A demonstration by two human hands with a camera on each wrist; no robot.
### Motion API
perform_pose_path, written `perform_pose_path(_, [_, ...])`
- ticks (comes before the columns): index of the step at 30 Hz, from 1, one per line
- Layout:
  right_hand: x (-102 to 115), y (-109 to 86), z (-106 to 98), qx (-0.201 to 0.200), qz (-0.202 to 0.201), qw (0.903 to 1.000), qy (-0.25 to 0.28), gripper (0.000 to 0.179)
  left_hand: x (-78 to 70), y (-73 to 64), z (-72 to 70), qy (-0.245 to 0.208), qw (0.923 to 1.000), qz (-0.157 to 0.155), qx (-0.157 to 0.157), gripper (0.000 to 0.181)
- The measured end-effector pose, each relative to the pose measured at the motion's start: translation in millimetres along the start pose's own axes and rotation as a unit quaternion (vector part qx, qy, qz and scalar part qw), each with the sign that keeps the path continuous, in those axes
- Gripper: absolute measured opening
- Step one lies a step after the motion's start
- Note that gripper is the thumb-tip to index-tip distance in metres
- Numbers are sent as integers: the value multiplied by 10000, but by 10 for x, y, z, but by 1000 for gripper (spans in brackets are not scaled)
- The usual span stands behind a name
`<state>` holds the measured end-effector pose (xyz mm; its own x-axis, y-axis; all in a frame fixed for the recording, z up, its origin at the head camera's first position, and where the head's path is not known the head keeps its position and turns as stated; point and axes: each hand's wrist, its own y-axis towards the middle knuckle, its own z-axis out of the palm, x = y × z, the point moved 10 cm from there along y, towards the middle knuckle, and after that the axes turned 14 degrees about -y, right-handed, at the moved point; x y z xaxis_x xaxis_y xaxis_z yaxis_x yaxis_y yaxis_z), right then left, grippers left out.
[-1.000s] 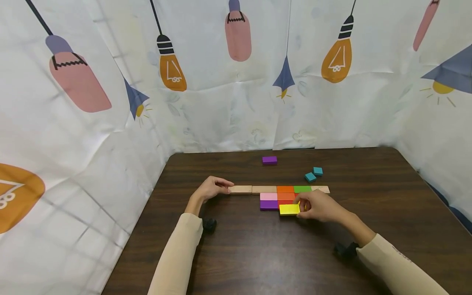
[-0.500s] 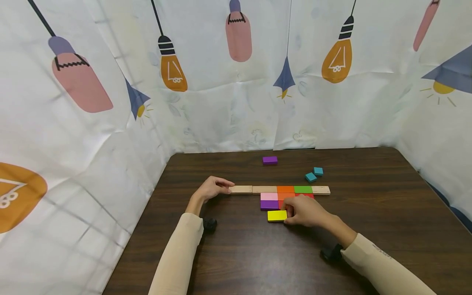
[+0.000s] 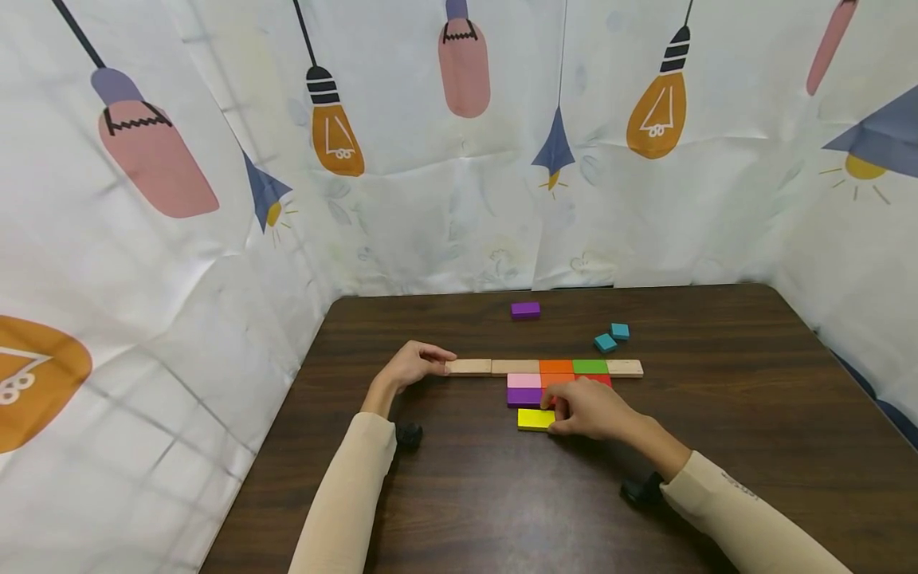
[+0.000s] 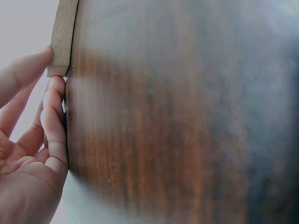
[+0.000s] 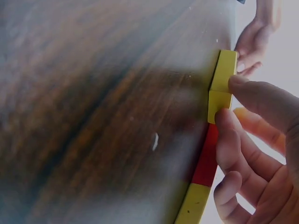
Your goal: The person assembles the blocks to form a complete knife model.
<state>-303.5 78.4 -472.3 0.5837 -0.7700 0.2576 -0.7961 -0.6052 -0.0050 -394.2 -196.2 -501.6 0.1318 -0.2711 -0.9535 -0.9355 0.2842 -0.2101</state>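
My right hand (image 3: 595,408) pinches the right end of a yellow block (image 3: 534,420), at the near side of a flat layout of blocks. In the right wrist view, the thumb and fingers close around that yellow block (image 5: 224,70). My left hand (image 3: 414,365) holds the left end of a plain wooden block (image 3: 468,367), first in the back row. The left wrist view has the thumb against this wooden block (image 4: 63,37). Pink (image 3: 523,381), purple (image 3: 524,397), orange (image 3: 556,367) and green (image 3: 590,367) blocks make up the layout; red ones are partly hidden.
A purple block (image 3: 526,310) lies near the table's far edge. Two small teal blocks (image 3: 606,343) lie behind the layout on the right. The dark wooden table (image 3: 459,510) ends at a white curtain (image 3: 459,207) with printed lamps.
My right hand has brought the yellow block left and nearer to me, from the red blocks to just in front of the purple one. The left hand stays put.
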Motion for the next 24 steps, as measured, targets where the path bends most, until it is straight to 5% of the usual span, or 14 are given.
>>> perform_pose_path(24, [54, 121, 12, -163, -62, 9998, 62, 19, 14, 9, 1, 0, 10000, -42, -2, 28])
